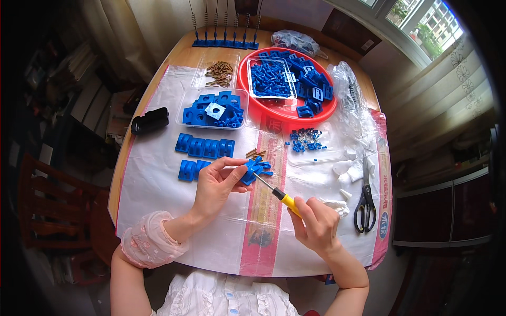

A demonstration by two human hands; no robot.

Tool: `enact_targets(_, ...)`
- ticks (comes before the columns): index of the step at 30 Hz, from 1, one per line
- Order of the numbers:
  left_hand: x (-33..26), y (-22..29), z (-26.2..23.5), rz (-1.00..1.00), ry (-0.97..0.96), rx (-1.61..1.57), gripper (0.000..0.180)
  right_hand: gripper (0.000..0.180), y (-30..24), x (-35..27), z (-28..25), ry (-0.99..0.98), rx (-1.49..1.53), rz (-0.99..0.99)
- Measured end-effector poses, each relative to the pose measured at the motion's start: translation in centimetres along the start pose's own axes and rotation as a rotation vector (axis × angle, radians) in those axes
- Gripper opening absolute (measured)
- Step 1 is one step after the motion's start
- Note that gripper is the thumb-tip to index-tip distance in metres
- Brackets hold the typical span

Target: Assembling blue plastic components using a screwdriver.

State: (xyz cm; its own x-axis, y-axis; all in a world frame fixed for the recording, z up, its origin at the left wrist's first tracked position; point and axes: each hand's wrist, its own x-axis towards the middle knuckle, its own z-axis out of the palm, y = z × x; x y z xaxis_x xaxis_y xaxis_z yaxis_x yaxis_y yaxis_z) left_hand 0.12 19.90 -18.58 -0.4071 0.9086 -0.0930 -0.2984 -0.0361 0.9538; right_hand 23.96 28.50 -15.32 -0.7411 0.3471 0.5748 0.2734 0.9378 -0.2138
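My left hand (213,181) pinches a small blue plastic part (250,175) over the middle of the table. In my right hand (319,225) is a screwdriver (289,203) with a yellow and black handle. Its metal shaft points up and left, and the tip reaches the blue part; whether it sits on a screw is too small to tell. Just beyond lie a few brass-coloured screws (252,152) and small blue pieces (266,166). Left of these, blue blocks (196,147) stand in two rows, the nearer row partly hidden by my left hand.
A clear tub (215,124) holds blue plates; behind it, a tray contains brass screws (219,72). A red basin (284,117) carries more blue parts. Small blue and clear bits (305,140) lie at right, near scissors (363,209) and plastic bags (350,100). A black case (150,121) rests at left.
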Motion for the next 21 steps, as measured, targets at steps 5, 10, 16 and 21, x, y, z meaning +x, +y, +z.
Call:
enact_targets(5,-0.1,0.2,0.4,0.055,0.005,0.064,0.025,0.033,-0.7,-0.2,0.0,-0.024,0.024,0.017)
enact_targets(10,0.0,0.8,0.2,0.035,-0.051,0.066,0.022,0.033,-0.4,-0.4,-0.1,-0.036,0.092,0.038)
enact_targets(16,-0.2,1.4,0.4,0.015,-0.066,0.073,0.021,0.033,-0.6,-0.3,-0.5,-0.040,0.103,0.012)
enact_targets(21,-0.1,1.5,0.4,0.001,-0.072,0.080,0.021,0.032,-0.5,-0.5,-0.3,-0.039,0.170,0.042)
